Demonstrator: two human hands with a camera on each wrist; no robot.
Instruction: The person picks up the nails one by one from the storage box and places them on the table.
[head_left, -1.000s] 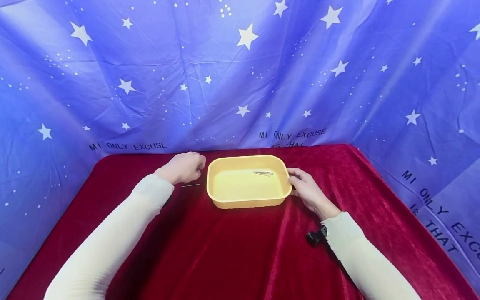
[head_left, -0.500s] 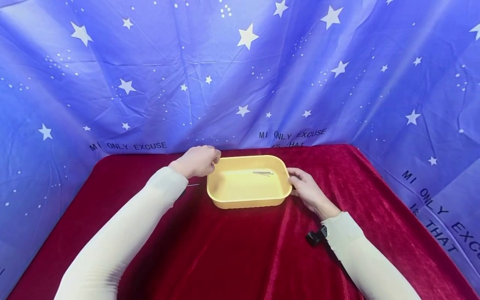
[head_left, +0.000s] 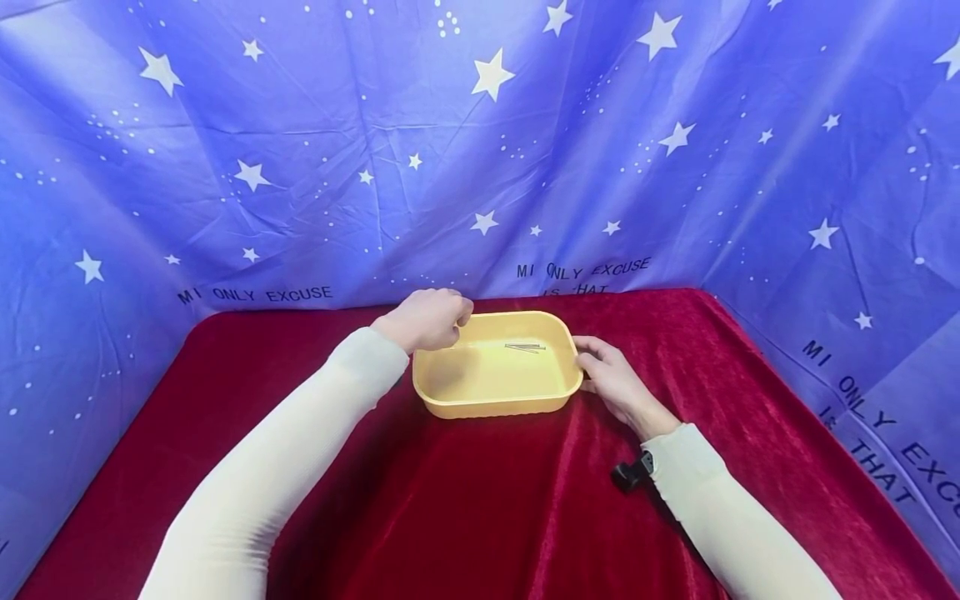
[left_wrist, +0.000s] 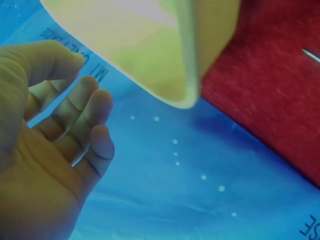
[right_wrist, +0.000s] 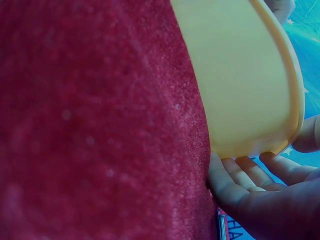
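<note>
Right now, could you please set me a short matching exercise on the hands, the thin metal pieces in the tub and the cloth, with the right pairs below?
Things:
1. Left hand
2. Right hand
3. Thin metal pieces
4. Cloth

Places and colours:
A. Lying inside the yellow tub
B. Red, spread beneath the tub
C. Touching the tub's right end in the head view
D. Raised near the tub's left end in the head view

Right pairs: 1-D, 2-C, 3-A, 4-B.

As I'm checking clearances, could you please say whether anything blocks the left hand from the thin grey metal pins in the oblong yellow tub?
Nothing visible does: in the head view, only bare tub shows between the left hand and the pins.
</note>
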